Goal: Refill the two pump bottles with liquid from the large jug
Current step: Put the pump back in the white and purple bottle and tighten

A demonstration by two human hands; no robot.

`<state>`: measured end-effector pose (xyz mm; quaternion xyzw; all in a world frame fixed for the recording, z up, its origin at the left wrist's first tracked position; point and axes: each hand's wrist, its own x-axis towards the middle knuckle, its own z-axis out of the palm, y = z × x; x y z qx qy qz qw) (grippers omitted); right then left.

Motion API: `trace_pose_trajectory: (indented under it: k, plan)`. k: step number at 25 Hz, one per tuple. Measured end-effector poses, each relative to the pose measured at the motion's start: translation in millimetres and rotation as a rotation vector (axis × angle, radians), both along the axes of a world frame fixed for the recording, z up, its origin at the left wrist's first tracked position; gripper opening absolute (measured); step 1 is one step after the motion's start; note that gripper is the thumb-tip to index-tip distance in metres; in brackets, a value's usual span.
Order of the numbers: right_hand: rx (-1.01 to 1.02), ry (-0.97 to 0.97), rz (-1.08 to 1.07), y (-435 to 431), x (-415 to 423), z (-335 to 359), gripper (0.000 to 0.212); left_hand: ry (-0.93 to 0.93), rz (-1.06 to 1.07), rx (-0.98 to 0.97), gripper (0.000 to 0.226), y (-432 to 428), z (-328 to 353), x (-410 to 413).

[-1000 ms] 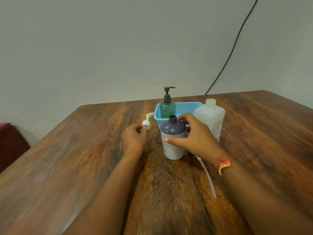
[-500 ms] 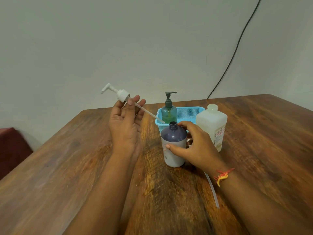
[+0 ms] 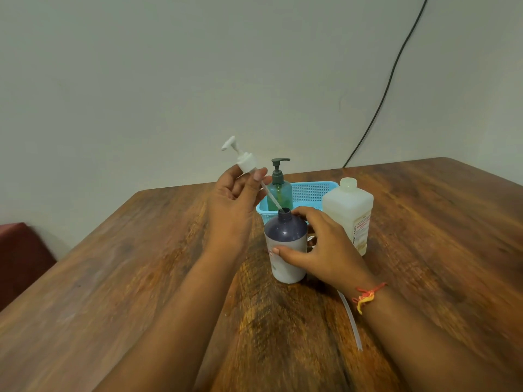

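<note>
A white bottle with a dark purple shoulder (image 3: 285, 247) stands upright on the wooden table (image 3: 141, 278), its neck uncapped. My right hand (image 3: 322, 250) grips its side. My left hand (image 3: 235, 205) holds a white pump head (image 3: 243, 159) raised and tilted, with the tip of its thin tube at the bottle's mouth. A green pump bottle (image 3: 278, 188) with a dark pump stands in a light blue basket (image 3: 311, 192) just behind. The large translucent jug (image 3: 349, 213), capped, stands to the right of the basket.
A clear plastic tube (image 3: 351, 321) lies on the table under my right wrist. A black cable (image 3: 387, 83) runs down the wall behind the table. A dark red seat (image 3: 19, 258) shows at the left edge.
My left hand lifted the white pump head from the table and swung it right, bringing its tube tip to the purple bottle's mouth. My right hand stayed on the bottle.
</note>
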<state>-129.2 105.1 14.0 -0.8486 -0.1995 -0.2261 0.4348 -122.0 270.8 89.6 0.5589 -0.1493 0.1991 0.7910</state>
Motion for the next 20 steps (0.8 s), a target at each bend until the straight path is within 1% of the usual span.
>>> trace_pose_trajectory:
  k: [3, 6, 10, 14, 17, 19, 20]
  plan:
    - [-0.006, -0.015, -0.019, -0.5, 1.3, -2.7, 0.071, 0.019, -0.006, 0.231, 0.023, -5.4, -11.6, 3.7]
    - [-0.006, -0.026, -0.025, -0.4, 2.2, -3.8, 0.071, 0.089, -0.052, 0.333, 0.024, -9.0, -29.0, 5.4]
    - [-0.018, -0.045, -0.032, 0.6, 4.1, -5.5, 0.07, 0.134, -0.098, 0.303, 0.019, -8.0, -42.6, 8.3]
    - [-0.019, -0.048, -0.022, 0.5, 4.7, -6.1, 0.07, 0.095, -0.135, 0.325, 0.023, -4.0, -48.6, 9.4]
    - [-0.018, -0.052, -0.016, 1.0, 5.0, -6.1, 0.069, 0.112, -0.175, 0.246, 0.036, -5.5, -45.7, 4.8]
    - [-0.018, -0.056, -0.022, 1.7, 4.6, -6.4, 0.07, 0.093, -0.165, 0.196, 0.05, -7.7, -43.0, 2.6]
    - [-0.02, -0.057, -0.026, 2.1, 4.6, -6.3, 0.07, 0.08, -0.145, 0.172, 0.053, -8.9, -41.4, 2.3]
